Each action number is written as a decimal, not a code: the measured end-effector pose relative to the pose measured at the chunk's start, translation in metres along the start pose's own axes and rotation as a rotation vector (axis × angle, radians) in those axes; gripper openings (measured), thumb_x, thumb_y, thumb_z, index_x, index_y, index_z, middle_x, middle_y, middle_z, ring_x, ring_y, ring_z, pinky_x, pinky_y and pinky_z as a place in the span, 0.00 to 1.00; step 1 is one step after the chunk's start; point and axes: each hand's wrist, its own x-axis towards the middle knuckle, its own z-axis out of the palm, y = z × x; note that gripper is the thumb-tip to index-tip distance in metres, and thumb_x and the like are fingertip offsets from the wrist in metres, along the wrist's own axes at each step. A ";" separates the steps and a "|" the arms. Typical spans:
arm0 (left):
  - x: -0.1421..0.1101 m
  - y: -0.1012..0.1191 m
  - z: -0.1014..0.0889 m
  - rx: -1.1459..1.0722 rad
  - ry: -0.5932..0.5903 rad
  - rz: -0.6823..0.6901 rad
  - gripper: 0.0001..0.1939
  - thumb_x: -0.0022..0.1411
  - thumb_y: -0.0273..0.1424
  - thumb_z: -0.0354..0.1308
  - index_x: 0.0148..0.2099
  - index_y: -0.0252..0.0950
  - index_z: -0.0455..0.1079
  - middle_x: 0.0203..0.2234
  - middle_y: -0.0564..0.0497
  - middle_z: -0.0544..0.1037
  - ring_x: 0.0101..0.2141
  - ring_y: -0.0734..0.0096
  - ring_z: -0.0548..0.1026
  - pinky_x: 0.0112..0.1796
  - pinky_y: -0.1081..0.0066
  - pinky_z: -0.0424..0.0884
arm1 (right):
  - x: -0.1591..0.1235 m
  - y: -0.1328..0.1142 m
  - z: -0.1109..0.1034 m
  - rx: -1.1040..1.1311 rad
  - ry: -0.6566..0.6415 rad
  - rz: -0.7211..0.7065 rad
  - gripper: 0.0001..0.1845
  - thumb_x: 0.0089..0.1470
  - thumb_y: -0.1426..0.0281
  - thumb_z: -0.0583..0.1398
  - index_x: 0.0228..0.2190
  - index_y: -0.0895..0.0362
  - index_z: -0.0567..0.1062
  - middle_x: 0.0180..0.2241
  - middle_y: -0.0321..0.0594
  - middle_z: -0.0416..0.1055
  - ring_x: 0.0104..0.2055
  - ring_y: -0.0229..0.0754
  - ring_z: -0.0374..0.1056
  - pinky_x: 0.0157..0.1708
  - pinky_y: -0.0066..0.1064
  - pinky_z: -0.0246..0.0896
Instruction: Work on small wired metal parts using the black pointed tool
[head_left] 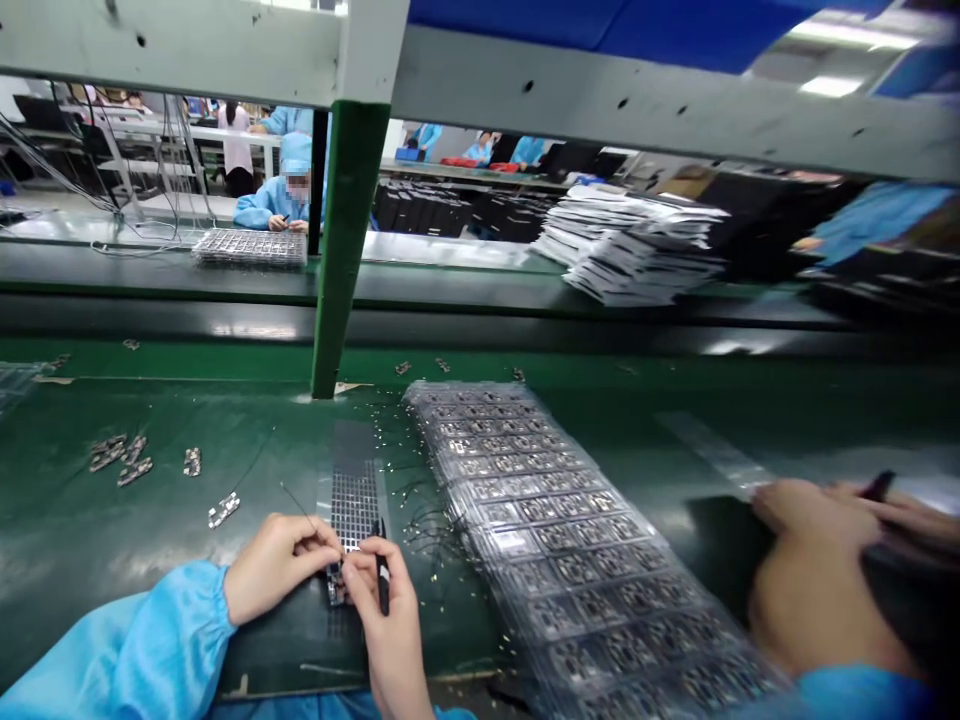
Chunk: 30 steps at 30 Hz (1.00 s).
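Note:
My left hand point(285, 555) is closed, thumb and forefinger pinched at a thin black wire point(297, 503) that sticks up from the fingers. My right hand point(386, 595) grips black tweezers point(383, 575), tips pointing away from me, while its thumb and forefinger meet the left fingertips. Below and between both hands lies a small metallic circuit board point(335, 588), partly covered by the fingers. Under it, a strip sheet of small dark rectangles point(354, 490) lies on the green bench. The exact contact at the fingertips is hidden.
A stack of clear trays point(547, 510) filled with small boards stands right of my hands. Loose wires point(427, 530) lie beside it. Several boards point(120, 455) are scattered at left. A green post point(337, 250) rises ahead. At right is a co-worker's blurred hand point(810, 530).

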 end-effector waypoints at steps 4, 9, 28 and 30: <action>-0.001 0.001 0.000 0.048 0.007 0.045 0.07 0.58 0.31 0.55 0.33 0.36 0.74 0.26 0.53 0.79 0.28 0.74 0.74 0.30 0.77 0.65 | -0.001 -0.003 0.002 0.014 -0.010 -0.001 0.12 0.49 0.63 0.63 0.34 0.52 0.68 0.24 0.32 0.69 0.24 0.38 0.66 0.26 0.30 0.64; -0.002 0.001 0.000 0.067 -0.011 0.051 0.07 0.58 0.30 0.55 0.33 0.36 0.74 0.26 0.53 0.78 0.27 0.74 0.73 0.30 0.78 0.65 | -0.003 -0.004 0.007 0.052 0.025 -0.029 0.07 0.51 0.67 0.60 0.33 0.42 0.69 0.24 0.30 0.68 0.24 0.37 0.66 0.26 0.33 0.62; 0.000 0.003 0.002 -0.218 -0.078 -0.178 0.11 0.55 0.36 0.56 0.31 0.31 0.68 0.17 0.56 0.67 0.20 0.78 0.66 0.24 0.78 0.62 | -0.018 -0.003 -0.024 -0.348 -0.060 -0.124 0.09 0.57 0.65 0.56 0.39 0.54 0.70 0.40 0.44 0.73 0.42 0.45 0.70 0.43 0.36 0.65; 0.000 0.002 0.002 -0.212 -0.087 -0.177 0.11 0.55 0.36 0.56 0.32 0.31 0.69 0.18 0.56 0.68 0.21 0.77 0.66 0.24 0.77 0.62 | -0.015 -0.004 -0.028 -0.407 -0.088 -0.144 0.09 0.57 0.64 0.56 0.38 0.54 0.71 0.40 0.43 0.73 0.43 0.46 0.69 0.43 0.36 0.64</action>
